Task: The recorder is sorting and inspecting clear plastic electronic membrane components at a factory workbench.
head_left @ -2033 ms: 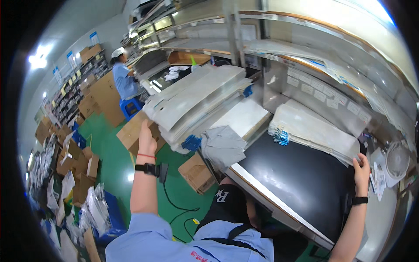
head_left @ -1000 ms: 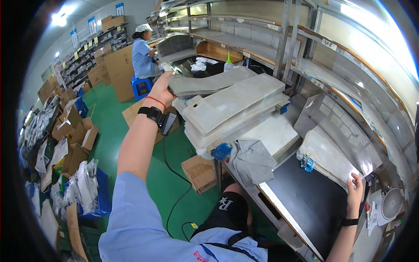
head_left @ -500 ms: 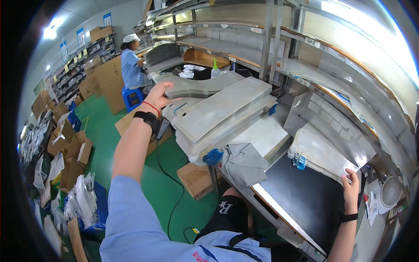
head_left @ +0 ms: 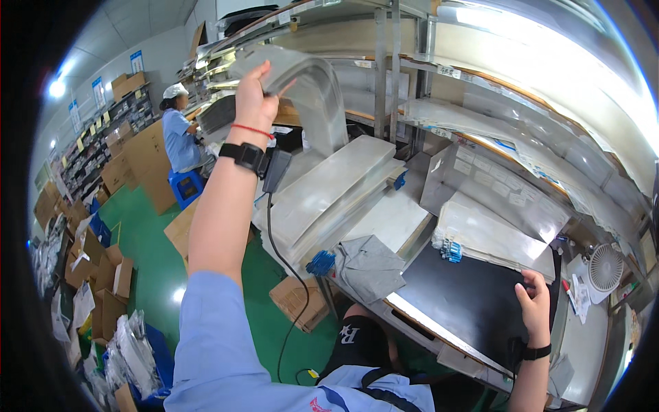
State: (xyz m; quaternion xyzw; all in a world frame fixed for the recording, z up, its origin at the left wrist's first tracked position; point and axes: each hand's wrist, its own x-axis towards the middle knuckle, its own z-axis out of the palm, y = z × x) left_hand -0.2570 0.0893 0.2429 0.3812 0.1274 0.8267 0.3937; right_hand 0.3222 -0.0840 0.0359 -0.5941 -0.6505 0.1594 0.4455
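My left hand point(head_left: 257, 103) is raised and closed on a bundle of flexible translucent plastic sheets point(head_left: 322, 86). The bundle bends over in an arch, its far end hanging down by the big sheet stack. Below it lies that tall stack of long translucent sheets point(head_left: 336, 182), with blue tags at its corners. My right hand point(head_left: 533, 305) is above the black work mat point(head_left: 460, 302), thumb and fingers apart, nothing in it. Just beyond its fingertips lies a smaller sheet stack point(head_left: 494, 233) with a bunch of blue tags point(head_left: 451, 251) at its near left corner.
A grey cloth point(head_left: 371, 268) lies at the bench's front edge. Metal shelves point(head_left: 480, 137) holding sheets run along the back. A white fan point(head_left: 605, 268) stands at right. A black cable point(head_left: 292, 275) hangs past the left forearm. Another person point(head_left: 180, 134) sits at far left.
My left hand has lifted the plastic sheets off the top of the big stack, and they now arch upward. My right hand has come away from the smaller stack's edge. The view has shifted.
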